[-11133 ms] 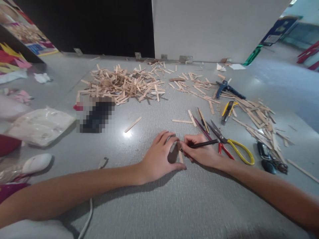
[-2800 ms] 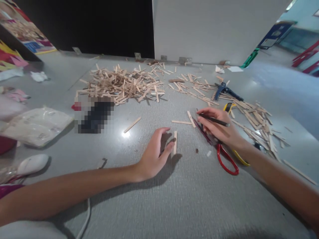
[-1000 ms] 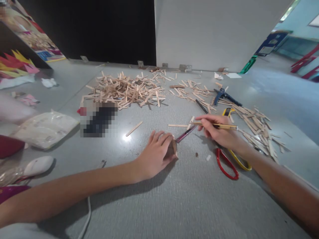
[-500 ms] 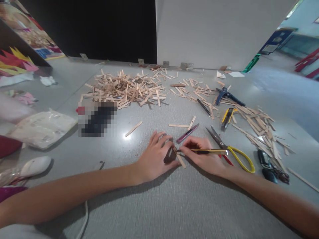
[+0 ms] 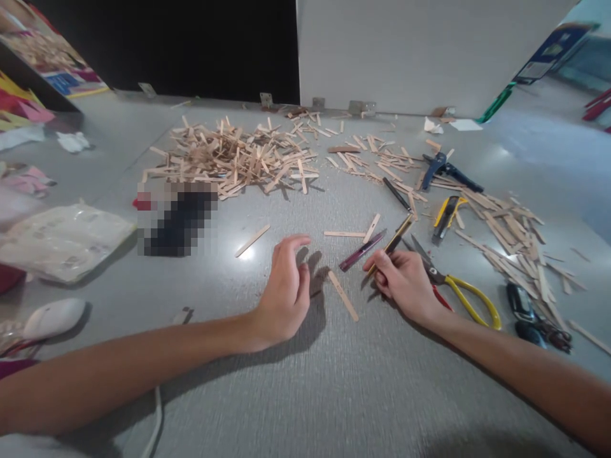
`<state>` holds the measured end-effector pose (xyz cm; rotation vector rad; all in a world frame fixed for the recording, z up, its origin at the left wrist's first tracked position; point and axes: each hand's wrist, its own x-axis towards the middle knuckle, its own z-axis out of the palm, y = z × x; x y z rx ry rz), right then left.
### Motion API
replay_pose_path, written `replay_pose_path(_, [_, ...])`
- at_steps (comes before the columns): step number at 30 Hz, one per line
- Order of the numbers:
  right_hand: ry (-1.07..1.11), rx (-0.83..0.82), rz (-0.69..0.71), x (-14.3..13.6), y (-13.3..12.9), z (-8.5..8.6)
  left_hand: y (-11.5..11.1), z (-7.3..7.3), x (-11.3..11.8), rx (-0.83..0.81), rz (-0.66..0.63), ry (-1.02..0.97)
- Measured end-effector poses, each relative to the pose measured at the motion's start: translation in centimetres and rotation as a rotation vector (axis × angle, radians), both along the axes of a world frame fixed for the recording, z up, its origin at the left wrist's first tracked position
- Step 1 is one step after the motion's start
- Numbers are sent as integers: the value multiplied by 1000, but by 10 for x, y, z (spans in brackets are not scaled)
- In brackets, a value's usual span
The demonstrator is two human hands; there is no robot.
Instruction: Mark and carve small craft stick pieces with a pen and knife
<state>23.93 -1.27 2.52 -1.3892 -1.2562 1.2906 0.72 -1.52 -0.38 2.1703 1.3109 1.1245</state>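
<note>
My right hand (image 5: 403, 280) is closed round a black and yellow pencil (image 5: 397, 236), which tilts up and away to the right. Fingers apart and holding nothing, my left hand (image 5: 289, 289) hovers just left of a wooden craft stick (image 5: 342, 296) on the grey table. That stick lies loose between the two hands. A purple craft knife (image 5: 361, 251) rests just beyond it, close to two short stick pieces, one flat (image 5: 344, 233) and one slanted (image 5: 372, 228). Yellow-handled scissors (image 5: 470, 299) lie right of my right hand, partly behind it.
A heap of craft sticks (image 5: 229, 156) spreads at the back, with more sticks (image 5: 520, 238) on the right. A yellow utility knife (image 5: 447, 219), a blue clamp-like tool (image 5: 451, 172) and a black pen (image 5: 396, 194) lie nearby. At left are a plastic bag (image 5: 67, 242) and a white mouse (image 5: 56, 317).
My left hand has let go of the craft stick and drawn back left. My right hand has moved right and up, swinging the pencil from level to slanted upward.
</note>
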Motion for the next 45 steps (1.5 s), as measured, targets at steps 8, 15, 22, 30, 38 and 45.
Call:
replay_pose_path(8, [185, 55, -28, 1, 2, -3, 1, 2, 0, -47, -85, 23])
replay_pose_path(15, [108, 48, -59, 4, 3, -6, 3, 5, -1, 26, -141, 76])
replay_pose_path(22, [112, 119, -117, 1, 4, -8, -12, 8, 2, 250, -172, 253])
replay_pose_path(30, [-388, 663, 276, 5, -11, -4, -56, 22, -4, 190, -373, 582])
replay_pose_path(38, [-512, 703, 380, 7, -12, -6, -53, 4, -1, 114, -385, 653])
replay_pose_path(45, [-399, 364, 326, 5, -8, 1, -46, 1, 1, 70, -409, 575])
